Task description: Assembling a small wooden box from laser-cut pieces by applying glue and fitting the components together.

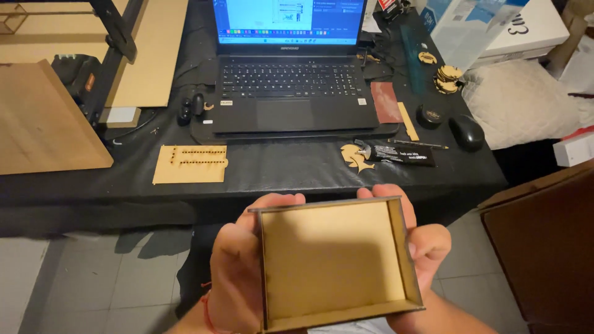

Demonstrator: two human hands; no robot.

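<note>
Both hands hold one thing between them: a shallow open wooden box (337, 263) of thin light board with dark, burnt-looking edges, its hollow turned up toward the camera. The left hand (238, 272) clasps the box's left wall, thumb lying along the side and fingertips curling over the top corner. The right hand (421, 247) grips the right wall, fingers wrapped behind it, with fingertips showing above the upper rim. The box sits low and close to the body, over the tiled floor (105, 278).

Just beyond the hands runs the near edge of a table covered in black cloth (278, 170). Ahead of the left hand on that cloth lies a flat wooden sheet (190, 164) with rows of small cut-outs. Ahead of the right hand lie a small wooden cut-out shape (357, 158) and a dark glue tube (399, 153), touching or nearly so. Farther on, straight ahead, an open laptop (291, 80) stands with its screen lit. Right of it are a black computer mouse (467, 132), a small round black pot (429, 115) and a stack of round wooden pieces (448, 78). Far to the left lie large wooden boards (43, 120).
</note>
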